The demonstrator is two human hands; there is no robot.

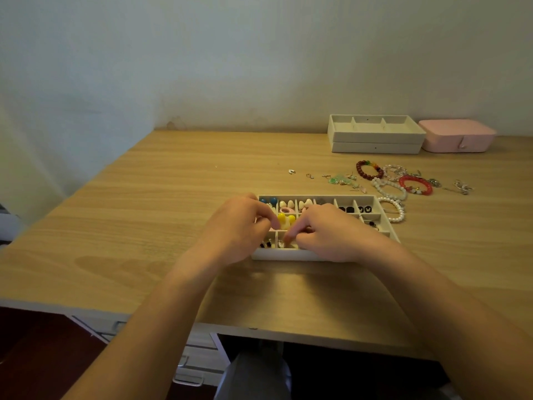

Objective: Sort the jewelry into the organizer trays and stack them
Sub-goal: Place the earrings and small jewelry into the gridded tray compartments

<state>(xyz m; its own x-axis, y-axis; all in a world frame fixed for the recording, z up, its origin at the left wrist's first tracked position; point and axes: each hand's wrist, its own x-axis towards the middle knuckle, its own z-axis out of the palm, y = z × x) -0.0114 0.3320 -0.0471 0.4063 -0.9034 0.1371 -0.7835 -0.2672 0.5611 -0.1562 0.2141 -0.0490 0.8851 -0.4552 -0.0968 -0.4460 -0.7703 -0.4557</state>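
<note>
Most of the small pieces appeared to be sorted already: the many-celled organizer tray (380, 217) lying near the front middle of the desk (173, 212) held blue studs (269, 201) in its far left cell, pale drop-shaped pieces to their right, yellow studs (286, 219) in the row nearer, and black pieces (354, 209) toward its far right. Both hands worked over the tray's near left part. The left hand (239, 229) had its fingers curled beside the yellow studs, and the right hand (326, 235) reached a curled forefinger down into a near cell. Whether either one pinched a piece I could not tell, since the fingertips hid whatever lay under them. A good deal looked undone. Just beyond the tray's far right corner, loose on the desk, lay a dark red bead bracelet (369, 170), a bright red bracelet (415, 184), two white pearl bracelets (389, 189), some green pieces (341, 180) and a few tiny earrings (292, 171), with thin metal bits further right. At the far right, against the wall, two more trays (375, 134) sat one upon the other, the upper one's wide cells showing nothing inside, with a closed pink box (458, 137) touching or just beside them. By my judgement the bracelets had yet to go into those wide cells, and the near tray had yet to join the stack.
</note>
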